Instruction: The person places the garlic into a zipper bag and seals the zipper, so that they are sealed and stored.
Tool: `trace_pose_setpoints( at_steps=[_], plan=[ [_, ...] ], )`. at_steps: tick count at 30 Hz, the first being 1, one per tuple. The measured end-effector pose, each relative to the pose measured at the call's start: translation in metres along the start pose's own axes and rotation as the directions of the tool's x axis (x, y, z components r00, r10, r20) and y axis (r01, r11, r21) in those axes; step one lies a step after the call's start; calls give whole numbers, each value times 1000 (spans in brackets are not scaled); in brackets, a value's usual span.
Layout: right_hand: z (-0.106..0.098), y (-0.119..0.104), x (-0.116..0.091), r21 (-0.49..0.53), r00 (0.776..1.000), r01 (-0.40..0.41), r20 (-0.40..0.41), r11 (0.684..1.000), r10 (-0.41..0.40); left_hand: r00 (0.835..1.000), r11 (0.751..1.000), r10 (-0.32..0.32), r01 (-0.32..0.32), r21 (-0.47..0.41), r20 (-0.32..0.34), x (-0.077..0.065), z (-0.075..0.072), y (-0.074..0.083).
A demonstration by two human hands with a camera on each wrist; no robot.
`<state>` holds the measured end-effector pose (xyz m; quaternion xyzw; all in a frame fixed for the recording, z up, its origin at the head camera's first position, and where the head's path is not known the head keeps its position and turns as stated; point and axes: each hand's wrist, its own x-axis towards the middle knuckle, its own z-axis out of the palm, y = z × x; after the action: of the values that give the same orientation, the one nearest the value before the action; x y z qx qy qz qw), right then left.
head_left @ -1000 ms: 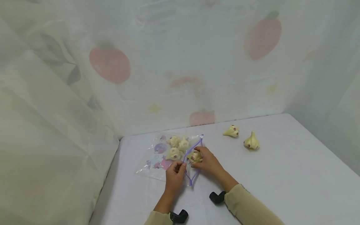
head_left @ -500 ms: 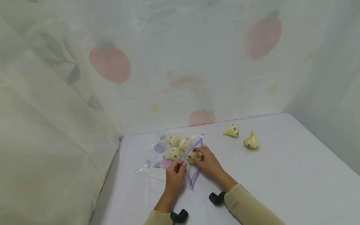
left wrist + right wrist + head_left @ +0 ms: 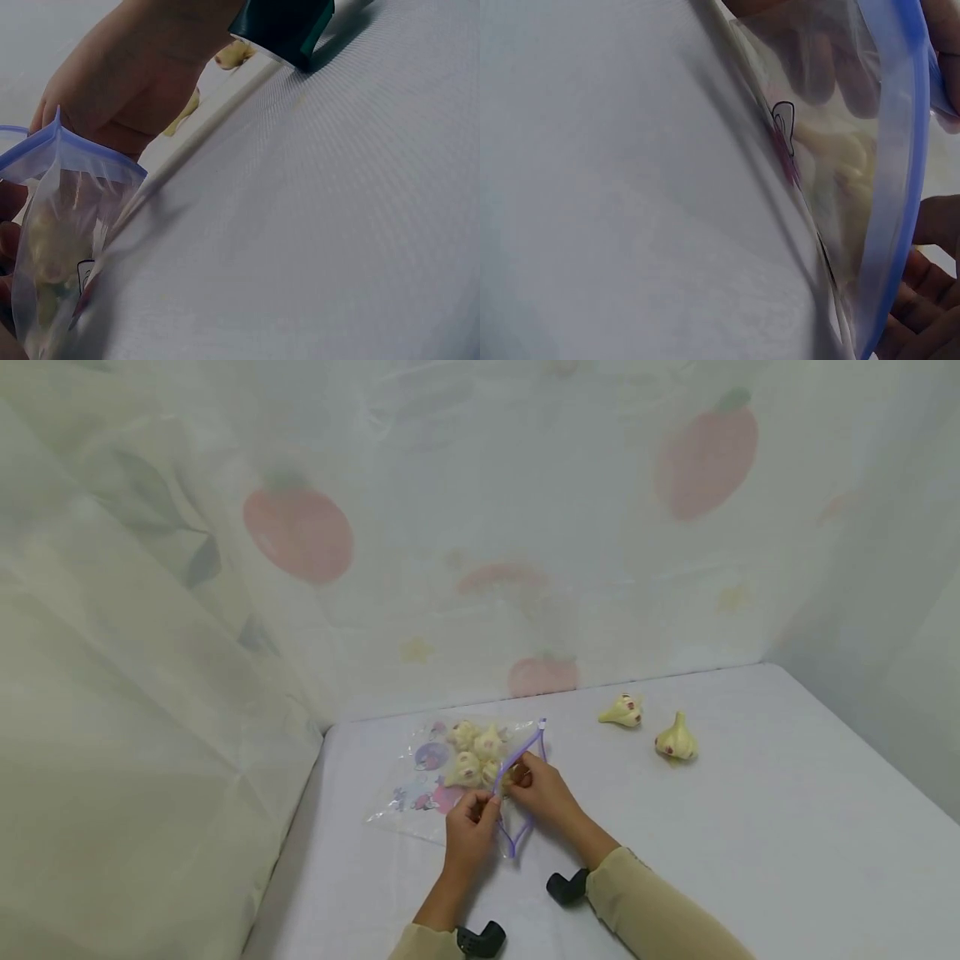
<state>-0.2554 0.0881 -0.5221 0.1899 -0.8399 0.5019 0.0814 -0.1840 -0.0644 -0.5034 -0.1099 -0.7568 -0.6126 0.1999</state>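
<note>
A clear zip bag (image 3: 408, 777) with a purple zip edge and printed pictures lies at the table's left, several garlic bulbs (image 3: 465, 768) inside it. My left hand (image 3: 468, 831) pinches the near rim of its mouth, fingertips showing through the plastic in the right wrist view. My right hand (image 3: 551, 793) reaches into the gaping mouth, its curled fingers on one more garlic bulb (image 3: 491, 773), which the fingers and zip edge partly hide. From the left wrist view, the right hand (image 3: 135, 82) overlaps the purple zip edge (image 3: 90, 154).
Two loose garlic bulbs lie on the white table at the back right, one tipped over (image 3: 622, 711) and one upright (image 3: 677, 739). A printed curtain (image 3: 420, 568) hangs behind the table, and another pale one (image 3: 135, 735) closes off its left side.
My right hand has moved left into the bag's mouth, and its garlic bulb has gone past the zip edge towards the others. My left hand keeps its pinch on the rim.
</note>
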Motion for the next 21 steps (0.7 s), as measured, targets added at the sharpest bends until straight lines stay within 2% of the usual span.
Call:
trace_pose_setpoints(
  at_steps=[3,6,12,17,21],
  plan=[
    [2,-1,-2,89,999,-5,43,996,1,1000,1000,19,-19,-9,0,0,1,0],
    [3,1,-2,113,997,21,77,993,-30,999,999,35,-35,-8,0,1,1,-1],
    [4,3,-1,64,986,55,154,996,-64,999,999,32,-32,-4,-7,1,1,0],
    [6,2,1,-23,969,56,242,998,-49,999,999,34,-34,-7,0,0,0,-1],
    [6,-1,2,-38,951,51,307,998,-37,1000,1000,26,-26,-2,2,-1,0,0]
  ],
)
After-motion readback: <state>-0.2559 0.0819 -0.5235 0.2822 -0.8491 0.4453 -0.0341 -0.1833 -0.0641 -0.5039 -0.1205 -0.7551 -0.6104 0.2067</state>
